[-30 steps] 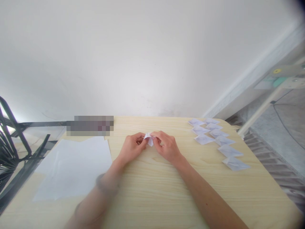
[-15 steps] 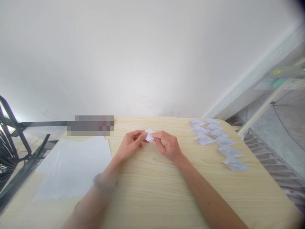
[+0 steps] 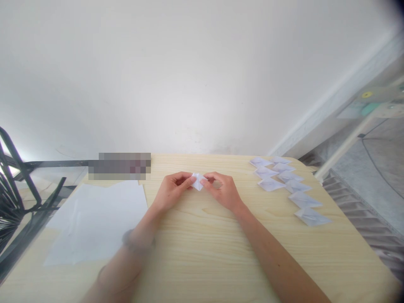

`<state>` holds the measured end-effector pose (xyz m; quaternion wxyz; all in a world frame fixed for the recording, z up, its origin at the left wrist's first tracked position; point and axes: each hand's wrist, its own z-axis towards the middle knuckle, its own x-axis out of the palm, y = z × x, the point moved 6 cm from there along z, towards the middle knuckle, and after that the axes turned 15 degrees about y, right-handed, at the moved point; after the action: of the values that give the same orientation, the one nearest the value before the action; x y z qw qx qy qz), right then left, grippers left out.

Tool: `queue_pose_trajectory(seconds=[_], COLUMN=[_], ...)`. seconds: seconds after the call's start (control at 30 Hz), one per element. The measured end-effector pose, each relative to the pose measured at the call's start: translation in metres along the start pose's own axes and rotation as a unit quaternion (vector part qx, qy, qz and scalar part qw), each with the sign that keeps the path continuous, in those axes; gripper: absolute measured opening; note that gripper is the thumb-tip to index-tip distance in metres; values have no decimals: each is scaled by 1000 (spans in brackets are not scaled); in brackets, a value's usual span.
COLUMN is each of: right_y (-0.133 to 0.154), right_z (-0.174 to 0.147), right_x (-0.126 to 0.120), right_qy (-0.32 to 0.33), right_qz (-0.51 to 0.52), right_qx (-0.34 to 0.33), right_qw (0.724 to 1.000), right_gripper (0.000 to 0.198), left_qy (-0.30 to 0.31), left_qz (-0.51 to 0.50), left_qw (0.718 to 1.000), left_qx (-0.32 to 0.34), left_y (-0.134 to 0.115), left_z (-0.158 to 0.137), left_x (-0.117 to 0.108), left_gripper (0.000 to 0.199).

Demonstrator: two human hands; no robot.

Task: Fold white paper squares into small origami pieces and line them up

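Note:
A small white folded paper piece point(image 3: 198, 182) is held between both hands over the middle of a light wooden table point(image 3: 202, 252). My left hand point(image 3: 173, 192) pinches its left side with thumb and fingers. Its right side is pinched by my right hand point(image 3: 222, 191). The paper sits just above the tabletop, partly hidden by my fingertips.
A stack of flat white sheets point(image 3: 94, 221) lies at the left of the table. Several finished folded paper pieces point(image 3: 285, 185) lie in rows at the right edge. A black metal frame point(image 3: 19, 198) stands left of the table. A white wall rises behind.
Both hands have shifted slightly away from me with the paper, and the fingers have re-gripped it. The paper now looks flatter and more triangular.

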<state>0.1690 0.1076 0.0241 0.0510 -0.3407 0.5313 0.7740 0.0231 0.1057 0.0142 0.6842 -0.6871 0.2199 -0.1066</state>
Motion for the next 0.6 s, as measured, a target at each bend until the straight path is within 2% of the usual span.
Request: queue_pose_trajectory(seconds=[0.13,0.3,0.6], right_y=[-5,-7,-7], right_z=[1,0,-1], right_x=[0,-1,1], right_qy=[10,12,35], right_qz=[32,77,34], right_qx=[28,42,51], right_qw=[999,996,997], right_gripper=[21,21,28], left_qy=[2,22,54], left_qz=[12,-19,-48], left_qw=[1000,1000,997], left_qx=[-6,-12,-19], left_y=[1,1,2], left_z=[0,0,-1], left_x=[0,6,12], left_gripper=[34,35,28])
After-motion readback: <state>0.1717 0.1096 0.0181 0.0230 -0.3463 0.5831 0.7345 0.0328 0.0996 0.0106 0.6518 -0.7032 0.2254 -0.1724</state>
